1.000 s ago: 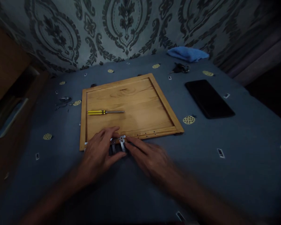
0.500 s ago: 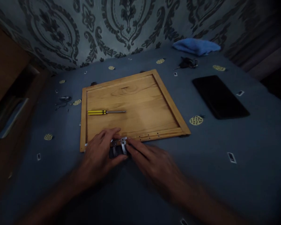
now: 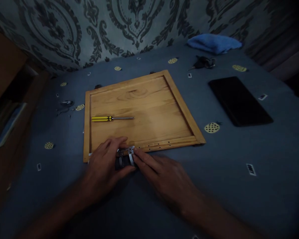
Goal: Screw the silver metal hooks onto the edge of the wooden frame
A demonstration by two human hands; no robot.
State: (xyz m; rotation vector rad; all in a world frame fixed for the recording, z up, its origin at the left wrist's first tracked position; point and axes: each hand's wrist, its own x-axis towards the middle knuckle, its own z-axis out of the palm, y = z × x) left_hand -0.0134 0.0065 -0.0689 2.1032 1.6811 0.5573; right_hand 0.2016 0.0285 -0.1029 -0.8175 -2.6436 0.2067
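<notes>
A square wooden panel (image 3: 149,106) with a raised frame lies on a blue patterned bedspread. On it rests a yellow-handled screwdriver (image 3: 107,118). At the panel's near edge a small metal hinge (image 3: 126,156) sits against the frame, beside a row of small holes. My left hand (image 3: 104,169) curls around the hinge from the left, thumb below it. My right hand (image 3: 161,176) touches the hinge from the right with its fingertips pressed together on the metal.
A black phone (image 3: 239,101) lies to the right. A blue cloth (image 3: 213,43) and a bunch of keys (image 3: 203,62) lie at the far right by the patterned wall. Small metal parts (image 3: 64,107) lie left of the panel. A wooden cabinet stands at the left.
The view has tilted and shifted slightly. Both hands stay on the hinge at the panel's near edge, barely moving.
</notes>
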